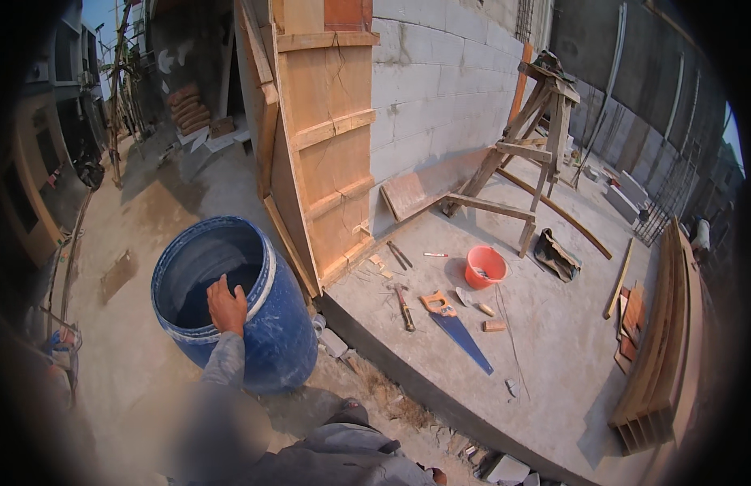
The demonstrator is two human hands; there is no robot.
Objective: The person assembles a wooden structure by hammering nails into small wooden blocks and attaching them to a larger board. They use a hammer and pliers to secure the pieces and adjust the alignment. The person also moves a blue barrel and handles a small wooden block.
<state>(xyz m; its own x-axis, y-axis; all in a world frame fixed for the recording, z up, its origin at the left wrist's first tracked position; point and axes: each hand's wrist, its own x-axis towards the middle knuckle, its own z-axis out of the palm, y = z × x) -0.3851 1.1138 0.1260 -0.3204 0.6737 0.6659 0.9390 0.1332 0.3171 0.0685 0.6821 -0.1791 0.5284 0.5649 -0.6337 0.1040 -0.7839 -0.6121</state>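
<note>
My left hand (pixel 227 305) is over the near rim of a large blue plastic drum (pixel 282 336), its fingers apart and slightly bent across the opening. Nothing shows in its grasp; whether the palm rests on the rim, I cannot tell. The drum stands upright with a pale, worn band round its mouth and a dark inside. At the lower edge, a small patch of skin beside my grey clothing seems to be my right hand (pixel 437 476); its fingers are hidden.
On the raised concrete slab lie a handsaw (pixel 460 334), a hammer (pixel 405 308), pincers (pixel 400 255) and an orange-red bucket (pixel 486 267). A wooden trestle (pixel 521 154) stands behind them. Plywood formwork (pixel 327 146) rises beside the drum. Long timber boards (pixel 663 340) lie at right. Rubble borders the slab edge.
</note>
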